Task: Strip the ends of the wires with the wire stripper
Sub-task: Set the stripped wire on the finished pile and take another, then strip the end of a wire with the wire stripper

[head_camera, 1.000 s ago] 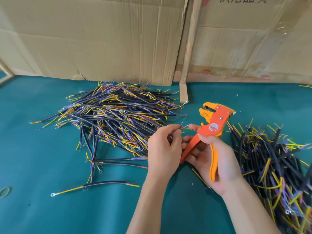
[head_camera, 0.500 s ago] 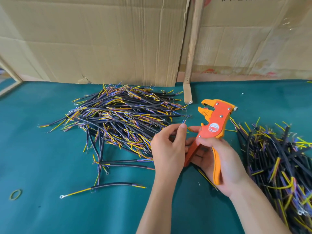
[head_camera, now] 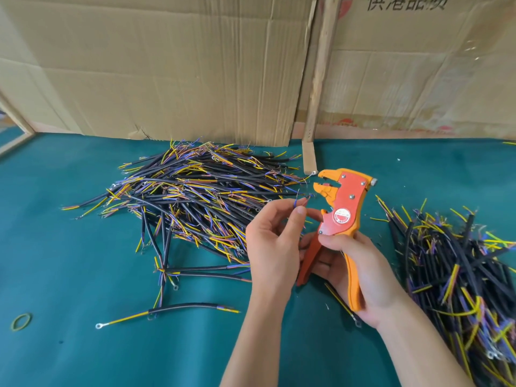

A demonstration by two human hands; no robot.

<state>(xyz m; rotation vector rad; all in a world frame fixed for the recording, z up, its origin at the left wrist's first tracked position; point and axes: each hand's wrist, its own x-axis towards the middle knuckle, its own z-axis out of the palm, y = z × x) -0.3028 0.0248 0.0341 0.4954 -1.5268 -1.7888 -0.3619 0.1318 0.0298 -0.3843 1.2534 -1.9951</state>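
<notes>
Left hand (head_camera: 272,247) pinches a thin blue wire end (head_camera: 296,201) between thumb and forefinger, tip pointing up toward the tool. Right hand (head_camera: 360,275) is wrapped around the handles of the orange wire stripper (head_camera: 342,210), which stands upright above the green table (head_camera: 69,275); its jaws stand apart, just right of the wire tip, not yet on it. The cable the blue strand belongs to is hidden behind the left hand; a yellow lead (head_camera: 339,301) trails out below the right palm, likely the same piece.

Big pile of wires (head_camera: 195,191) lies to the left, a second pile (head_camera: 460,275) to the right (which is done and which is waiting, I cannot tell).

Risks, as I judge them:
- The strand is fine and limp; it may bend aside instead of seating between the jaws.
- Pushed in too far, too much insulation comes off; too shallow, nothing strips.
- The pinching fingertips sit close to the jaws and could get nipped on the squeeze.
- A loose pinch lets the wire slide out with the pull.
</notes>
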